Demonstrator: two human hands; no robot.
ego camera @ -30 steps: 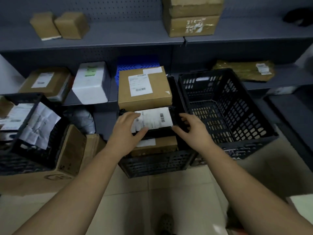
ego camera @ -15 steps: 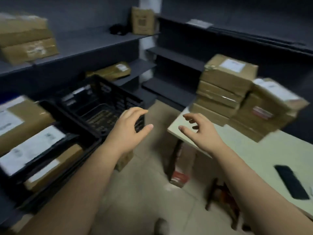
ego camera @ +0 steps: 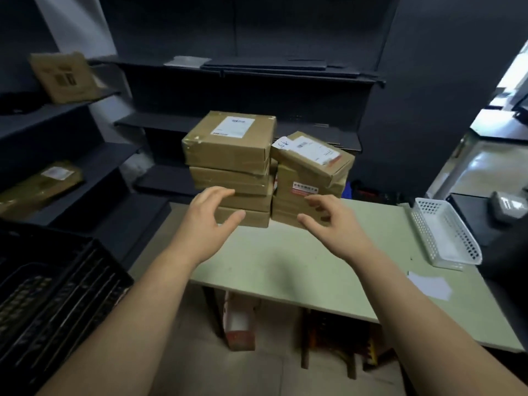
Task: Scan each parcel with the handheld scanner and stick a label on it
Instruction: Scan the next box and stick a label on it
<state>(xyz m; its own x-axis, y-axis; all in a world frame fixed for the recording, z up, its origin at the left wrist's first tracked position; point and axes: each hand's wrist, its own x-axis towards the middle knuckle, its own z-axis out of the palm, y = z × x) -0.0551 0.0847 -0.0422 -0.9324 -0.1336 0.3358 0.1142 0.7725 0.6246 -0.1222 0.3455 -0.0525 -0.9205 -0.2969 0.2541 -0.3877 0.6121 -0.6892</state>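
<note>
Two stacks of brown cardboard parcels stand at the far left of a pale green table. The left stack holds several flat boxes, the top one with a white label. The right stack is shorter, and its top box lies tilted with a white label. My left hand hovers with fingers spread just in front of the left stack's lower boxes. My right hand is spread in front of the right stack's base. Neither hand holds anything. No scanner can be made out.
A white mesh basket sits on the table's right, with a white paper slip near it. A black crate is at lower left. Dark shelves at left hold a few parcels. A carton stands under the table.
My view has swung right, from the crates of parcels to the table. Both hands left the labelled parcel in the crate and now reach toward the two stacks.
</note>
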